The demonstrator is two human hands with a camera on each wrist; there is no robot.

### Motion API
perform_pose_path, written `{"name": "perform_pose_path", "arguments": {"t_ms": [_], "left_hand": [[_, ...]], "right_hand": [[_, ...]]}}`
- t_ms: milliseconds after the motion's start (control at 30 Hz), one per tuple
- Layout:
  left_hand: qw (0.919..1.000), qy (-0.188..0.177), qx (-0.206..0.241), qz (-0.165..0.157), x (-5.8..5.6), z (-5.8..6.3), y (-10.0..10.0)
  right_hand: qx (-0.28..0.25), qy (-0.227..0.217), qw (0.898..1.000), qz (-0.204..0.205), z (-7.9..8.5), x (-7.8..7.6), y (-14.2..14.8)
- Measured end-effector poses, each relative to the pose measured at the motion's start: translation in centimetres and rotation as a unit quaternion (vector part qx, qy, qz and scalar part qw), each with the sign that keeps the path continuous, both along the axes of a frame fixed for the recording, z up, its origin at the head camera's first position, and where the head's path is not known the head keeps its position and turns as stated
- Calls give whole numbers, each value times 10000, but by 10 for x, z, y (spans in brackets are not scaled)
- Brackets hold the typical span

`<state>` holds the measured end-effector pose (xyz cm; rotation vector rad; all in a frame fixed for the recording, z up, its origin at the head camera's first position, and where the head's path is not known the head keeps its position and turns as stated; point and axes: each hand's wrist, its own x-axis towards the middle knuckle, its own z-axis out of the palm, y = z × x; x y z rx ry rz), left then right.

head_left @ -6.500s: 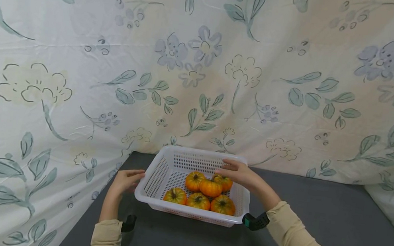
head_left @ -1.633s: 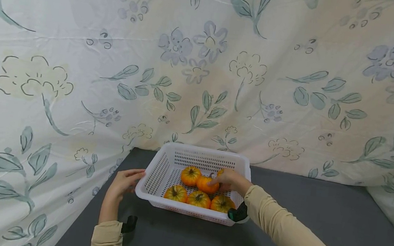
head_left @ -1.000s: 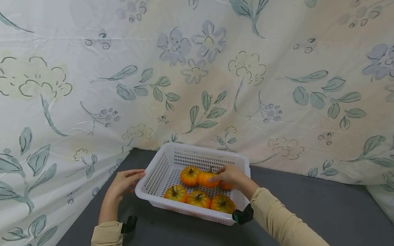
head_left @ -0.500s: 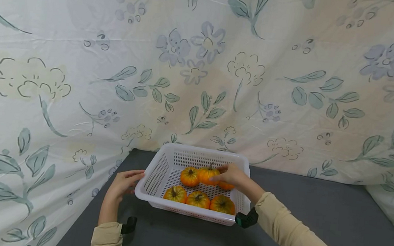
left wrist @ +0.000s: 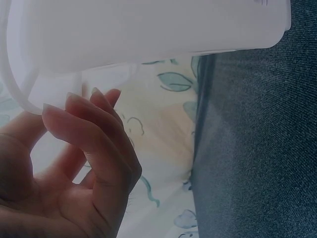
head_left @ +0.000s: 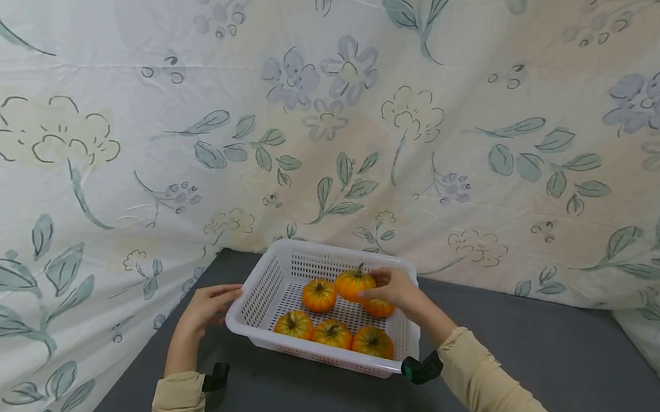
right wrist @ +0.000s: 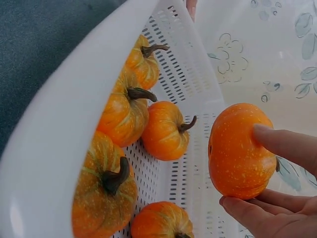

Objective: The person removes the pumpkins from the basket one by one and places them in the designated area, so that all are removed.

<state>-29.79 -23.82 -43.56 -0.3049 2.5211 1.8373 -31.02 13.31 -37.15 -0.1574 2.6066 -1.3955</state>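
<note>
A white perforated plastic basket [head_left: 258, 336] stands on the dark table with several small orange pumpkins in it. My right hand [head_left: 396, 289] holds one pumpkin [head_left: 353, 285] between thumb and fingers, raised above the others, its stem up in the head view. The right wrist view shows this pumpkin [right wrist: 240, 153] pinched from either side, over the basket. Below it lie a pumpkin [head_left: 318, 295] to the left and another [head_left: 378, 308] partly hidden by the hand. Along the near side sit three more, including a middle pumpkin [head_left: 332, 334]. My left hand [head_left: 207, 310] grips the basket's left rim [left wrist: 29, 101].
The dark grey table [head_left: 531, 361] extends to the right and in front of the basket. A floral cloth [head_left: 337, 133] hangs behind and along the left, close to the basket's far edge. A black band [head_left: 421, 369] with a camera sits on the right wrist.
My right hand, earlier over the basket's back right, has reached in, taken the middle pumpkin and raised it from the back row. My left hand stays at the left rim.
</note>
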Motion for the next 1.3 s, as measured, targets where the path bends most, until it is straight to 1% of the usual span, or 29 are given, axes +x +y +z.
{"name": "perform_pose_path", "arguments": {"t_ms": [133, 400, 633, 900, 1067, 1200, 1300], "left_hand": [[10000, 1, -30, 2, 0, 0, 0], [10000, -21, -16, 15, 0, 0, 0], [10000, -14, -67, 37, 0, 1, 1], [10000, 6, -32, 39, 0, 1, 2], [10000, -15, -23, 37, 0, 1, 2], [10000, -10, 8, 11, 0, 1, 1], [10000, 5, 33, -23, -1, 0, 1]], "right_hand": [[-98, 10, 9999, 49, 3, 0, 5], [-275, -66, 9996, -52, 4, -1, 16], [-368, 51, 9993, -49, 7, -2, 28], [-790, 27, 9969, -29, 10, -4, 41], [-825, 51, 9966, -51, 9, -5, 50], [-862, 63, 9962, -126, 10, -5, 56], [-891, 48, 9956, -290, 9, -5, 61]]}}
